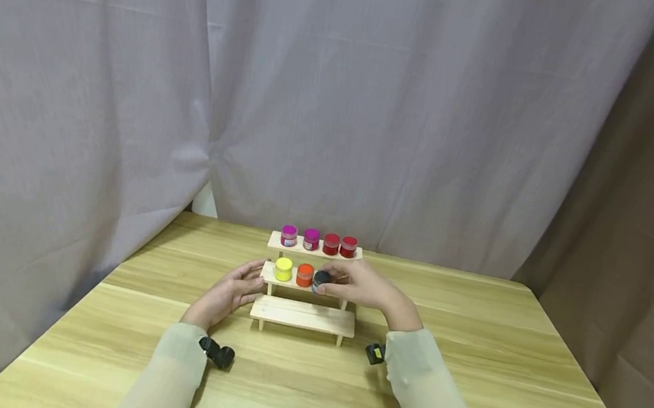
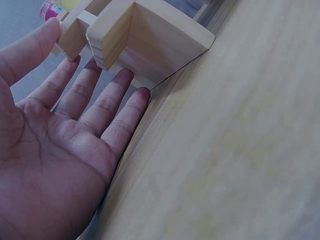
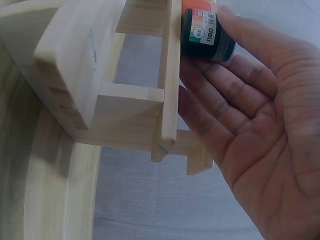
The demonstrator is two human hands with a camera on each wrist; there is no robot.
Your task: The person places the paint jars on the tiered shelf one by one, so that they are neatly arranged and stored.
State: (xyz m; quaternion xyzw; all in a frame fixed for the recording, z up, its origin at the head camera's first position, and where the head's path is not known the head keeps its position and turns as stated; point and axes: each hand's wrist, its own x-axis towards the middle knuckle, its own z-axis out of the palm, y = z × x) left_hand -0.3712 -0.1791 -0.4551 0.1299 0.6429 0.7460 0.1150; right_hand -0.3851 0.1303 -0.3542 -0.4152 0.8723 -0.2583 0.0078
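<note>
Head: small dark cylindrical jar with a label at right end of the middle tier of a pale wooden three-tier rack, just beside an orange round jar; yellow round jar further left. Right hand pinches the dark jar; left hand at rack's left end.

Left wrist: fingers extended, slightly apart, tips at the wood; holding nothing. Can't tell if they press.

Right wrist: thumb on one side of the dark jar, fingers around the other, label facing camera. Remaining fingers extended near the tier's edge. On the tier or just above, can't tell. Probably light, stiff, smooth-walled, a bit slippery; best held across the sides, near the lid, clear of the orange neighbour.
</note>
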